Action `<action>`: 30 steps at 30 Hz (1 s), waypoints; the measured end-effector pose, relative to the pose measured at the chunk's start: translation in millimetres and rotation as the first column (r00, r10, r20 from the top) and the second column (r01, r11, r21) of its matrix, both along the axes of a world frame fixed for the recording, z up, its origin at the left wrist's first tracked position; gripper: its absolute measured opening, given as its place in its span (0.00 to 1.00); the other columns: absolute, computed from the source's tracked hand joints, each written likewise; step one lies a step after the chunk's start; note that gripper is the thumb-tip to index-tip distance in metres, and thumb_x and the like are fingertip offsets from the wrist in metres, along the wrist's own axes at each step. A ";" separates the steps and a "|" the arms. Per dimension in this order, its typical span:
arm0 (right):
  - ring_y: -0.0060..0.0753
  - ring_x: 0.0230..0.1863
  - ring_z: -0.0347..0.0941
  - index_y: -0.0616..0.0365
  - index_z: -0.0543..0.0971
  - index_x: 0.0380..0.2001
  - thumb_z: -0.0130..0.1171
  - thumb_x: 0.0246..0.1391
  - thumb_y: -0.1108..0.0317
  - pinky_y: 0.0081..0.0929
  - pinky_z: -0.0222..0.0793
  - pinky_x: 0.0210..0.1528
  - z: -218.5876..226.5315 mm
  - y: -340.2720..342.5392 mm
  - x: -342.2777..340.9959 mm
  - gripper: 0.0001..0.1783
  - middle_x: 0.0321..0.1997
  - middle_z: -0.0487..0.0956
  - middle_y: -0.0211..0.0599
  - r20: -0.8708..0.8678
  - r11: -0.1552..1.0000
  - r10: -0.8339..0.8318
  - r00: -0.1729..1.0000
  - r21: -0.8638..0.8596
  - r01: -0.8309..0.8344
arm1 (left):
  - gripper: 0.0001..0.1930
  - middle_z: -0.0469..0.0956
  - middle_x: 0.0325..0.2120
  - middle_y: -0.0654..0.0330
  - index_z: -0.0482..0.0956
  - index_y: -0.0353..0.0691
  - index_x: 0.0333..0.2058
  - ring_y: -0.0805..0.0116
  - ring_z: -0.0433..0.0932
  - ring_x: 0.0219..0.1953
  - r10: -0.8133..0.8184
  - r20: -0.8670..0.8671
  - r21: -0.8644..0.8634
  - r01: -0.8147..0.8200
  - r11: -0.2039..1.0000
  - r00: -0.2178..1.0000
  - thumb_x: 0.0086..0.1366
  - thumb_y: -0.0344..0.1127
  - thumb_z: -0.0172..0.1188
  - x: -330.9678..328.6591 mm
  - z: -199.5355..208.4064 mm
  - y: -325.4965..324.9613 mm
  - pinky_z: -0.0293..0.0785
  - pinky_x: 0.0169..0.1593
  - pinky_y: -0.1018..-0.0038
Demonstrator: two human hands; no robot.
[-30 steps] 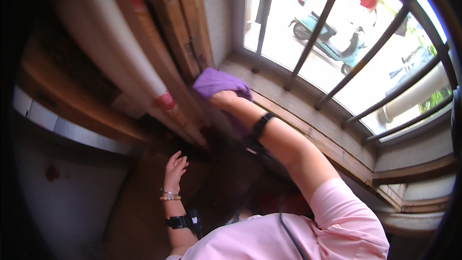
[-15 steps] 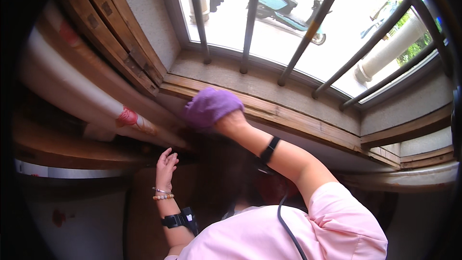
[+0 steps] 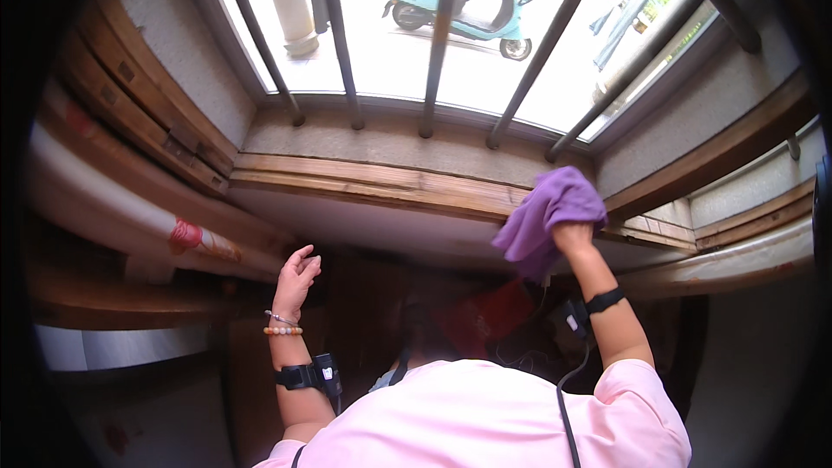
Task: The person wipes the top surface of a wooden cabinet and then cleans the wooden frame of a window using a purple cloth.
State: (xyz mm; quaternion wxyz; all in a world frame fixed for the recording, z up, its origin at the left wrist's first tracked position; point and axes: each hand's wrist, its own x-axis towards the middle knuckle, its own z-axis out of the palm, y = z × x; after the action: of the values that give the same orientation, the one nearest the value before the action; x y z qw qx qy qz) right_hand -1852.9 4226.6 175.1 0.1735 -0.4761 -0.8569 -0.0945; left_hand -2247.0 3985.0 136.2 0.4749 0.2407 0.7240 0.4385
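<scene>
A purple cloth (image 3: 555, 208) is bunched in my right hand (image 3: 574, 236), which rests at the right part of the wooden window sill (image 3: 390, 180). The cloth covers most of my fingers, and a loose fold hangs below the sill edge. My left hand (image 3: 296, 281) is raised near the left curtain, fingers loosely bent and apart, holding nothing. A beaded bracelet circles the left wrist. Both forearms carry black straps with small devices.
Dark metal bars (image 3: 440, 43) stand across the window, with a light blue scooter (image 3: 468, 13) outside. A pale floral curtain (image 3: 147, 208) and wooden frame (image 3: 143, 100) are at the left. Another wooden frame piece (image 3: 711, 149) rises at the right. A red object (image 3: 492, 312) lies below the sill.
My right hand has moved the purple cloth from the left end of the sill to its right part. The view has shifted right. The left hand stays raised and open.
</scene>
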 end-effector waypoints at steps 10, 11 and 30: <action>0.47 0.57 0.55 0.64 0.65 0.48 0.30 0.53 0.51 0.33 0.49 0.58 -10.8 58.8 -0.8 0.30 0.54 0.61 0.53 0.062 0.797 -0.468 0.882 -0.403 0.451 | 0.23 0.71 0.40 0.61 0.61 0.40 0.51 0.76 0.70 0.37 0.037 0.179 0.051 -0.046 0.998 0.983 0.59 0.43 0.51 0.2 -7.3 0.2 0.65 0.40 0.80; 0.48 0.56 0.57 0.64 0.67 0.47 0.31 0.52 0.52 0.34 0.50 0.57 -10.3 60.3 -1.4 0.29 0.53 0.62 0.53 0.098 0.812 -0.429 0.898 -0.394 0.431 | 0.23 0.71 0.40 0.61 0.61 0.41 0.51 0.76 0.70 0.37 0.042 0.164 0.042 -0.050 0.998 0.986 0.59 0.43 0.51 -0.1 -10.2 0.1 0.65 0.40 0.80; 0.45 0.54 0.58 0.61 0.69 0.43 0.43 0.48 0.57 0.33 0.49 0.57 -29.6 31.1 -203.1 0.22 0.49 0.67 0.49 -0.101 0.854 0.367 0.925 -0.358 -0.378 | 0.23 0.72 0.39 0.63 0.62 0.43 0.50 0.78 0.71 0.36 0.245 0.143 -0.039 -0.242 0.969 0.959 0.58 0.44 0.51 -40.3 -36.6 -53.6 0.65 0.38 0.81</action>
State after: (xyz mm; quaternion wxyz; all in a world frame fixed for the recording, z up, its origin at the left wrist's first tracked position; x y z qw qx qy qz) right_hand -2055.9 4257.8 145.5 0.1080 -0.3268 -0.9323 0.1112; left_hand -2287.3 3931.4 99.5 0.4718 0.1117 0.7156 0.5028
